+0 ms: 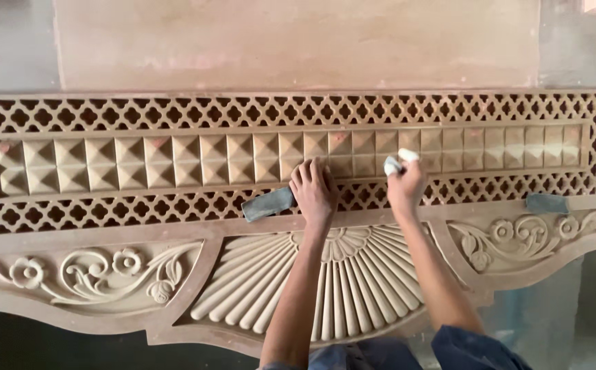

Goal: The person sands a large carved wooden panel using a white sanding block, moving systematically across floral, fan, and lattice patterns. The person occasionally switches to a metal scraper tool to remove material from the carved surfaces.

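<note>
Carved wooden panel (106,274), pale brown, lies flat and spans nearly the whole width of the view. Its upper part carries a pierced lattice (175,113) that frames a long row of raised pyramid blocks (140,161); its lower part bears a central fan-shaped relief (257,281) flanked by scrolling flower carvings (92,274). The left hand (313,192) rests flat on the panel, fingers spread and its grip apart, at the lower edge of the pyramid row, just above the fan. The right hand (406,186) has its grip clamped on a small folded white piece (397,162), cloth or paper cannot be told, which it presses against the pyramid blocks right of centre. A grey rectangular piece (268,204) lies on the lattice, its right end touching or just beside the left hand. A second grey piece (547,203) lies well apart, near the panel's right end. Behind the panel stands a plain pinkish board (298,41).
</note>
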Demonstrator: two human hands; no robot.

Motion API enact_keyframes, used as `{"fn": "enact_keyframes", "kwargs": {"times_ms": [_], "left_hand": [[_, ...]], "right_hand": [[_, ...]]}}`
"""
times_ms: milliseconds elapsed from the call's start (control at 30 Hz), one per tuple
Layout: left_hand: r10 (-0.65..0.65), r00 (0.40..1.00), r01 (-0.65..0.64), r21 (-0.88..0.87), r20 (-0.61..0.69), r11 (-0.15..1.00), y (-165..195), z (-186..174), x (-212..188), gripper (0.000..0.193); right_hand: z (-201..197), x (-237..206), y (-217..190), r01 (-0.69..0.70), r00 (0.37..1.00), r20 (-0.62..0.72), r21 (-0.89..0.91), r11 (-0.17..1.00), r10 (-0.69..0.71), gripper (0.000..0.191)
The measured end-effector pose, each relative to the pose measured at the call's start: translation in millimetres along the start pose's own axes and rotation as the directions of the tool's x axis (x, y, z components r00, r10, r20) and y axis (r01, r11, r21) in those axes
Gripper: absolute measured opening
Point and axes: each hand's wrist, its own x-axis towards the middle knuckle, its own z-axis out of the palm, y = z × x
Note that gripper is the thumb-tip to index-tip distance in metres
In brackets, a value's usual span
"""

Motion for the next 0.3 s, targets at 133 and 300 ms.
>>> {"fn": "enact_keyframes", "kwargs": {"times_ms": [133,300], "left_hand": [[0.001,1.000,-0.002,0.039,0.026,0.999,-2,4,-8,0.033],[-0.013,0.999,0.012,0.033,0.031,0.999,-1,4,-6,0.034]], "right_hand": [[5,-28,9,-0.013,1.000,0.001,-0.097,0.995,0.014,0.044],[14,-20,9,-0.012,0.999,0.040,-0.159,0.987,0.018,0.048]]}}
